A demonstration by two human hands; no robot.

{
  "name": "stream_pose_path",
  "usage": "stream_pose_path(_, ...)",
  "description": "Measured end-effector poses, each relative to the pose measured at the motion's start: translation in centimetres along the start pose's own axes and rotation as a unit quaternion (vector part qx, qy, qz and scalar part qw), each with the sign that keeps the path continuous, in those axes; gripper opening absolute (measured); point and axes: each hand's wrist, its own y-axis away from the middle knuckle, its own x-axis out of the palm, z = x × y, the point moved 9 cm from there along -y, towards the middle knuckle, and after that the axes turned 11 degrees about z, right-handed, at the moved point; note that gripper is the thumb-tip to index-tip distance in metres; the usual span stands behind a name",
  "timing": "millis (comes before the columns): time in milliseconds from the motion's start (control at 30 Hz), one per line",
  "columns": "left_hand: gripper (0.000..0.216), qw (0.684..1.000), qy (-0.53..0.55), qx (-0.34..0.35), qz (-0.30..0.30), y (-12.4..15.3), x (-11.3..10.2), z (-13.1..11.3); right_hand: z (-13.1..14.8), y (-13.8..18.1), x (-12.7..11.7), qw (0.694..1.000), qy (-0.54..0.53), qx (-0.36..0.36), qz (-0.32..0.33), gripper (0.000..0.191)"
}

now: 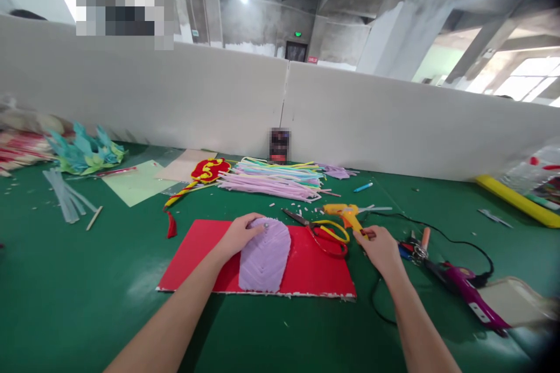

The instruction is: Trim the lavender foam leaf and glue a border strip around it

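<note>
My left hand (240,236) pinches the upper left edge of a lilac leaf-shaped piece (265,259), which has slanting ribs like pipe cleaners laid side by side. Its thumb lies on top; the other fingers are partly hidden. Under the piece is a red board (196,250) with a worn white front edge. To the right, my right hand (381,249) has its fingers closed on the handle end of a yellow hot glue gun (343,210), whose nozzle points left. Scissors (321,235) with red handles and a yellow bent strip (335,228) lie between the hands.
Behind the board lies a pile of pastel pipe cleaners (275,180), beside a red-and-yellow tasselled ornament (210,170). Clear glue sticks (63,195) and a teal paper-like craft (85,148) are left. A purple corded tool (470,291) and keys (417,250) lie right. A white partition (371,122) stands behind.
</note>
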Motion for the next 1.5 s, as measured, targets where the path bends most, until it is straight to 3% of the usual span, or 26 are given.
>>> stream_pose_path(167,0.027,1.000,-0.003,0.002,0.001,0.0,0.1,0.0,-0.7,-0.3,-1.9,0.998,0.022,0.054,-0.033,0.026)
stream_pose_path(333,0.026,1.000,-0.008,0.001,0.005,-0.1,0.1,0.0,-0.7,-0.3,0.2,0.998,0.046,0.050,0.010,0.021)
stream_pose_path(467,0.025,1.000,-0.009,0.000,0.009,-0.1,0.1,0.1,-0.7,0.1,0.5,0.997,0.053,0.058,-0.006,0.021)
stream_pose_path(633,0.028,1.000,-0.009,-0.002,0.010,0.0,0.1,-0.2,-0.2,0.6,-0.8,0.995,0.061,0.068,-0.030,0.038)
stream_pose_path(733,0.030,1.000,-0.007,-0.003,0.015,0.0,0.1,-0.4,1.8,1.0,-0.8,0.997,0.058,0.033,-0.036,0.047)
stream_pose_path(867,0.032,1.000,-0.004,-0.003,0.019,0.1,0.2,-0.6,6.8,1.3,2.3,0.991,0.031,-0.108,0.076,0.026)
stream_pose_path(933,0.032,1.000,-0.006,-0.004,0.019,0.2,0.2,-0.6,8.4,1.6,3.9,0.980,0.015,-0.141,0.136,0.019)
stream_pose_path(1033,0.031,1.000,-0.009,-0.004,0.020,0.2,0.1,-0.7,9.1,1.6,5.1,0.974,-0.012,-0.129,0.184,0.019)
stream_pose_path(1233,0.030,1.000,-0.001,-0.002,0.019,0.1,0.1,-0.5,8.2,1.4,5.1,0.966,-0.120,-0.073,0.216,0.022)
stream_pose_path(1367,0.030,1.000,0.009,-0.003,0.023,0.1,0.3,-0.3,9.1,2.5,5.1,0.920,-0.263,-0.075,0.281,0.020)
stream_pose_path(1500,0.031,1.000,0.012,-0.004,0.024,0.1,0.4,-0.4,10.4,2.9,4.8,0.867,-0.384,-0.065,0.311,0.035)
